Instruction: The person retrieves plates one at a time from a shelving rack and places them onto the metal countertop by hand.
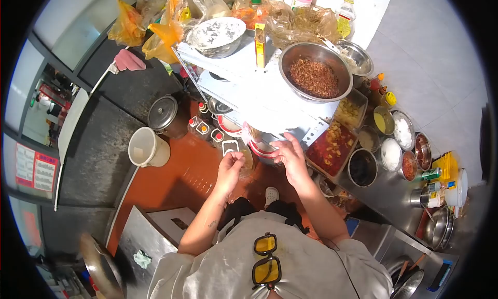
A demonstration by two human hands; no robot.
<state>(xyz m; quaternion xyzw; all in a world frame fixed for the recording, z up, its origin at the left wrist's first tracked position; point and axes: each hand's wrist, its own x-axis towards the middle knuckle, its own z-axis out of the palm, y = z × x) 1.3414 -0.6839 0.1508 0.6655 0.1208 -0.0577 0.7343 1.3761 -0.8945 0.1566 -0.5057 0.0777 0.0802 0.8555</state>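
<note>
My left hand (231, 167) is raised in front of my body with its fingers pressed together; what they hold, if anything, is too small to name. To its right, my right hand (288, 154) has its fingers apart, near the front edge of a white shelf (249, 91). Beyond the hands, a steel bowl (315, 72) of reddish-brown crumbly bits stands on the shelf. A flour-dusted bowl (216, 37) sits at the shelf's back left, with a yellow box (260, 45) beside it.
A white bucket (149, 147) and a lidded pot (163, 112) stand on the red floor at left. Several bottles (205, 128) are under the shelf. On the right, a steel counter (378, 195) carries bowls and a red sauce tray (332, 147).
</note>
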